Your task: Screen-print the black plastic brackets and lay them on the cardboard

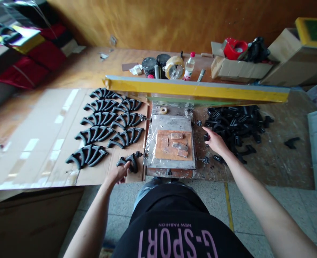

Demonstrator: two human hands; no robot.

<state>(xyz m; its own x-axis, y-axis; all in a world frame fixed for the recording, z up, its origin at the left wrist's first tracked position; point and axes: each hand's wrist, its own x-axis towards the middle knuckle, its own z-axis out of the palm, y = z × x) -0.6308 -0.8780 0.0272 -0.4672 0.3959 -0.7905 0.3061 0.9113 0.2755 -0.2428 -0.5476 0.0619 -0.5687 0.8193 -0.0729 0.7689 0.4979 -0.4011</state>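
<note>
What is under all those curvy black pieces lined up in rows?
A flat sheet of brown cardboard lies under the rows of black curved parts. The left hand touches one part at its near edge. What the cardboard rests on is covered.

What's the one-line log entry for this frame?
left hand: on curved black part, cardboard sheet | right hand: open, at black parts pile | yellow frame: raised

A curved black plastic piece (pixel 130 163) lies flat on cardboard at lower centre-left, while a loose black heap (pixel 235 125) fills the centre-right.
</note>
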